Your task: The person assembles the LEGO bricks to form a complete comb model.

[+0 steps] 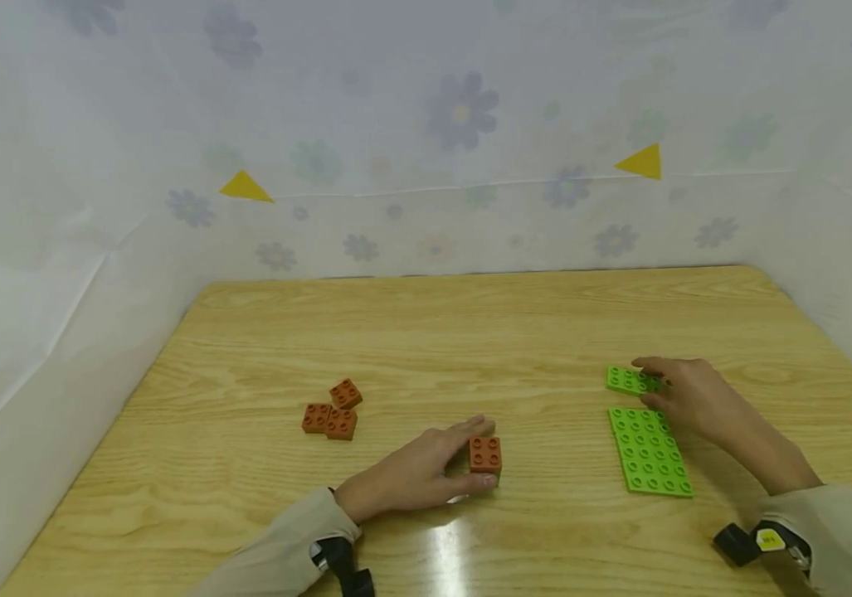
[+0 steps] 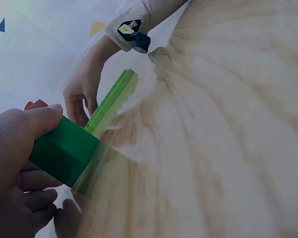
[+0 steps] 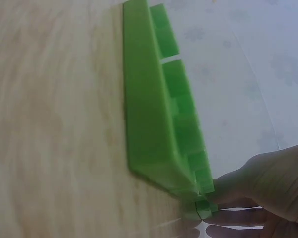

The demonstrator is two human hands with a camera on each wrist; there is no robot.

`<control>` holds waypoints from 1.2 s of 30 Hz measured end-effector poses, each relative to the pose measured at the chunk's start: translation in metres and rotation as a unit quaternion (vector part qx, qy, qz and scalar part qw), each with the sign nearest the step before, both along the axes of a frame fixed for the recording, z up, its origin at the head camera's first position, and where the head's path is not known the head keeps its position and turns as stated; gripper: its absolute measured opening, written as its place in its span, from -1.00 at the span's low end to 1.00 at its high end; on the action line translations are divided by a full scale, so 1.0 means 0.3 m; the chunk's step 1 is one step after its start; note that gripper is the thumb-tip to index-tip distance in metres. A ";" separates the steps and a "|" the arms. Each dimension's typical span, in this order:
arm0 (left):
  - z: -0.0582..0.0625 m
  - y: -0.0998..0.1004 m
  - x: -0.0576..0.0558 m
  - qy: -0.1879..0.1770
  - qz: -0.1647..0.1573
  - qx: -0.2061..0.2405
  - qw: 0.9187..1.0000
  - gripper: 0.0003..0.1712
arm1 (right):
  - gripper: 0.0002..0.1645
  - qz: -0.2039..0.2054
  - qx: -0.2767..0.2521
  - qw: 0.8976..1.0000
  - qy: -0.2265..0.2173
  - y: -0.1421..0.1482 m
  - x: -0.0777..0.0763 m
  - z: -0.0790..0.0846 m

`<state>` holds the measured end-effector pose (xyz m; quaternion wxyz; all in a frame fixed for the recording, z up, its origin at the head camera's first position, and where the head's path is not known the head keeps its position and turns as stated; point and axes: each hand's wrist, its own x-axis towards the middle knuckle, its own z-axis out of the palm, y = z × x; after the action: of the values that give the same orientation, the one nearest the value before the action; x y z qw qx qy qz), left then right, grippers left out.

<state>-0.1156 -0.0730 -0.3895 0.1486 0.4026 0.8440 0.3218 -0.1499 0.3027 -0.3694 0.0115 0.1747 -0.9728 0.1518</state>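
Note:
My left hand (image 1: 426, 466) grips a short stack of toy building bricks between thumb and fingers, on or just above the table. A brown four-stud brick (image 1: 485, 455) tops it, and the left wrist view shows a dark green brick (image 2: 64, 151) underneath. At the right, my right hand (image 1: 694, 398) has thumb and fingers round the right end of a small light green studded plate (image 1: 623, 380), partly covering it. Just nearer lies a larger light green studded plate (image 1: 649, 454), flat on the table. Its side wall (image 3: 144, 99) fills the middle of the right wrist view.
Several brown four-stud bricks lie in a group at the left, one brick (image 1: 346, 393) behind the others. The wood-grain table (image 1: 426, 332) ends at a flower-patterned white sheet (image 1: 396, 224) at the back and sides. Yellow triangles (image 1: 642, 162) mark the sheet.

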 end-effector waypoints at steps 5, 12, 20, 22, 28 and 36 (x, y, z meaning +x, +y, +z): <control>-0.002 -0.001 -0.001 0.002 -0.002 -0.004 1.000 -0.17 | -0.50 0.007 0.003 1.000 0.006 0.000 -0.002 0.002; -0.001 -0.003 -0.002 0.010 -0.010 -0.007 1.000 -0.16 | -0.52 0.062 -0.039 0.994 0.086 -0.031 0.020 0.023; -0.002 -0.002 -0.003 0.002 -0.008 -0.006 1.000 -0.16 | -0.50 0.120 -0.054 0.980 0.152 -0.098 0.047 0.040; -0.003 -0.002 -0.002 0.001 -0.007 -0.005 1.000 -0.16 | -0.50 0.131 -0.055 0.977 0.160 -0.113 0.051 0.042; -0.003 -0.003 0.000 -0.003 -0.004 -0.004 1.000 -0.15 | -0.48 0.150 -0.065 0.972 0.170 -0.154 0.062 0.045; 0.000 0.002 0.001 -0.004 -0.003 -0.008 1.000 -0.14 | -0.43 0.168 -0.078 0.969 0.162 -0.212 0.084 0.032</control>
<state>-0.1153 -0.0725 -0.3894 0.1562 0.4025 0.8446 0.3166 -0.1246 0.2390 -0.3598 0.1563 0.3565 -0.9000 0.1963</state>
